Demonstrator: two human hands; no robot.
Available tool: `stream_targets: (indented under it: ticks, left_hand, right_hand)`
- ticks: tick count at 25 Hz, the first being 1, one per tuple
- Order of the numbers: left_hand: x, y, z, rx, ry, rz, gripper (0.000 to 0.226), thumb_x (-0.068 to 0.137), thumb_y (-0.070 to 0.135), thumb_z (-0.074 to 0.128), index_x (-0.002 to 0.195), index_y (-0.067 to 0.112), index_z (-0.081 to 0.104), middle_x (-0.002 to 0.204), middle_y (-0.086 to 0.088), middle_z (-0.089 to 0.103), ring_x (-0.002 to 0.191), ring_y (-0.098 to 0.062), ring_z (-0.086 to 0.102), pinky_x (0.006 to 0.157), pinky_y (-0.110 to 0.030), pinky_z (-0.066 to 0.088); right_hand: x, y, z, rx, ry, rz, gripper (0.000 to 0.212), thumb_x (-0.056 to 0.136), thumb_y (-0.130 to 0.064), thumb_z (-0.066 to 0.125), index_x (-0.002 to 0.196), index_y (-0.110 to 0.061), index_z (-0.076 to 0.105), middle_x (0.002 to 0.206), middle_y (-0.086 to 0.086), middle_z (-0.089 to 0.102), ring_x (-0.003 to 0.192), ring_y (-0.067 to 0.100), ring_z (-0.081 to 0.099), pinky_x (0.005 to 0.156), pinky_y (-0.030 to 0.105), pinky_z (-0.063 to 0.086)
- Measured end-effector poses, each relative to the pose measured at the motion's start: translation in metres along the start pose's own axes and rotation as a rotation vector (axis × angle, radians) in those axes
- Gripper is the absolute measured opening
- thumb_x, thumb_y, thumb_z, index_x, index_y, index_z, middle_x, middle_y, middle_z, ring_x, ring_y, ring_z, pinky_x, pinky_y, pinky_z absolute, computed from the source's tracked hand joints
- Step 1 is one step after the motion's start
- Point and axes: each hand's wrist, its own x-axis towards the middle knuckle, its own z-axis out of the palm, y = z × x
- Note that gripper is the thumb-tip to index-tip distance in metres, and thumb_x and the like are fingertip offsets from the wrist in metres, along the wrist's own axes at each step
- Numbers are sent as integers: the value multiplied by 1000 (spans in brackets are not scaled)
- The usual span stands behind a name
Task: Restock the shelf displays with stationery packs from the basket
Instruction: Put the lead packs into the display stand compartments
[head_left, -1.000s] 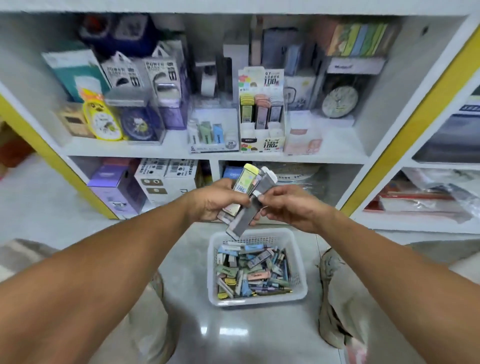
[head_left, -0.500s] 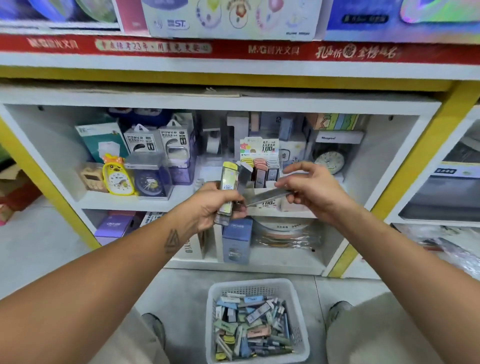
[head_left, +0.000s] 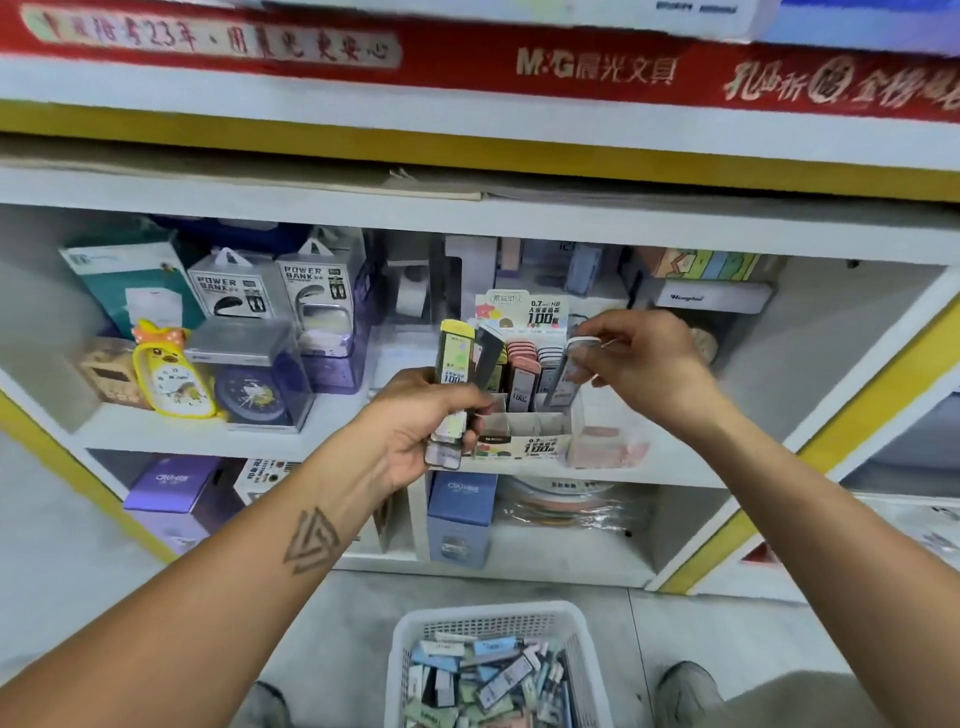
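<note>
The right hand (head_left: 641, 364) pinches a grey pack (head_left: 569, 371), long axis near upright, directly above the display box (head_left: 524, 441); the left hand (head_left: 415, 431) grips spare packs (head_left: 453, 364).

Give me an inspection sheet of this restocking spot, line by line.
Surface: white shelf bears the display box; grey floor below.
Job's things: white basket on the floor holds loose packs; display box partly filled.
Clutter: power bank boxes, yellow clock, blue box on the lower shelf.
Hands: left hand grips several packs, yellow-capped pack in front; right hand pinches a white-capped pack over the display box.
Cables: nothing seen.
Surroundings: red banner above; yellow shelf trim.
</note>
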Motion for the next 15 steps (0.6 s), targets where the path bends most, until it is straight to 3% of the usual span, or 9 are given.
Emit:
stream_targets:
  ticks: [2,4,7,10,15]
  left_hand:
    - [2,3,3,-22,-6,-8,13,78,-10,71,89,-6,64,77,-23,66,53,-23,59,43,-24,47]
    - [2,5,7,-21,-20,-8,12,79,-10,70,88,-5,65,77,-23,66,51,-22,59,42,-23,47]
    - [2,4,6,-5,-33,-7,12,79,-10,70,88,-5,65,77,-22,66,51,-21,60,42,-23,47]
    - [3,4,2,3,-16,-19,14,77,-9,73,89,-5,66,79,-23,67,55,-23,59,42,-23,47]
    - [6,4,4,-1,-43,-46,15,77,-3,76,90,0,69,81,-19,68,57,-22,58,42,-23,45]
  right_hand:
    - [5,7,4,-170,30,-49,7,90,-17,72,90,-24,73,73,-3,74,65,7,71,71,28,56]
    - [10,12,6,-252,59,-91,6,90,-23,73,94,-22,77,76,-11,70,67,2,64,70,23,51]
    - [18,14,6,-285,120,-165,15,89,-23,75,101,-16,78,85,-7,68,70,4,57,68,13,42]
    - [20,14,6,-310,163,-274,13,88,-16,75,99,-11,79,87,-1,70,73,11,59,74,21,46]
    - [22,22,12,-398,64,-316,7,89,-14,74,95,-11,76,86,-1,69,75,13,58,75,28,48]
